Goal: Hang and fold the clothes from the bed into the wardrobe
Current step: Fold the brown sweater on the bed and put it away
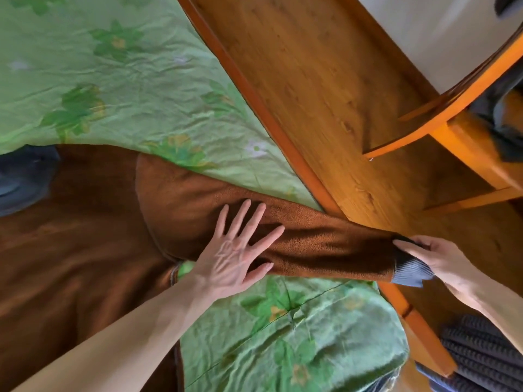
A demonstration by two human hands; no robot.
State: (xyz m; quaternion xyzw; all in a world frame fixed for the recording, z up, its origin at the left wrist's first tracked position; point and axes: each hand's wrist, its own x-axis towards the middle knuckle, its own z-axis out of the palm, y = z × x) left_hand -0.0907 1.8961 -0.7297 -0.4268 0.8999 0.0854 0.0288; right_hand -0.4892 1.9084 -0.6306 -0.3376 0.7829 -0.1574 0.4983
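A brown fleece jacket (pixel 85 236) lies spread on the bed, its body at the left and one sleeve (pixel 325 244) stretched to the right past the bed's edge. My left hand (pixel 237 250) presses flat on the sleeve with fingers spread. At the sleeve's end my right hand (pixel 433 258) pinches the grey ribbed cuff (pixel 410 273). A dark collar or hood (pixel 25 176) shows at the jacket's far left.
The bed has a green floral sheet (pixel 113 80) and an orange wooden rail (pixel 254 103) running diagonally. Beyond it is wood floor (pixel 339 80). A wooden chair (pixel 467 131) stands at the right, with dark cloth on it. A dark knitted garment (pixel 481 355) lies at bottom right.
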